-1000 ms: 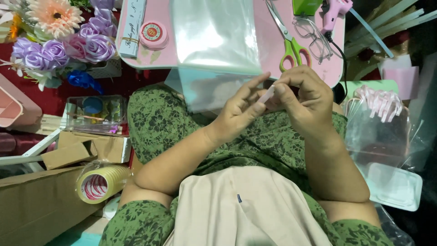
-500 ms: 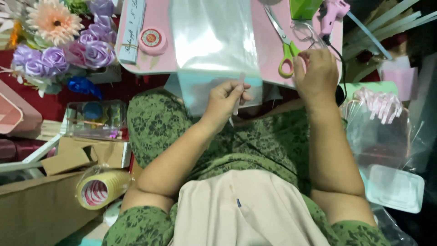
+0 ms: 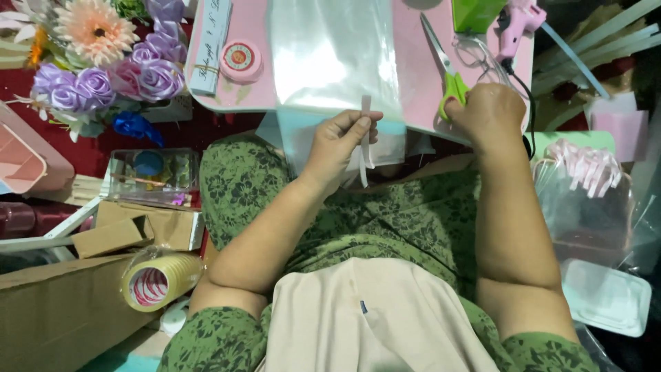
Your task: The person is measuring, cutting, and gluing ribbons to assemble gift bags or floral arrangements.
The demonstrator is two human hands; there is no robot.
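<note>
Head view: left hand (image 3: 339, 141) is pinching a thin white ribbon strip (image 3: 363, 148) upright over the lap, beside the pink table (image 3: 413, 83). Right hand (image 3: 484, 114) is closing on the green-handled scissors (image 3: 449, 77). Light and limp, the strip is probably best gripped mid-length.

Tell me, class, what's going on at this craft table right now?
A seated person in green patterned clothes works at a pink table. The left hand pinches a thin pale ribbon strip, held upright over a clear plastic sheet. The right hand rests on the green-handled scissors. A pink glue gun, paper flowers and a tape roll lie nearby.
</note>
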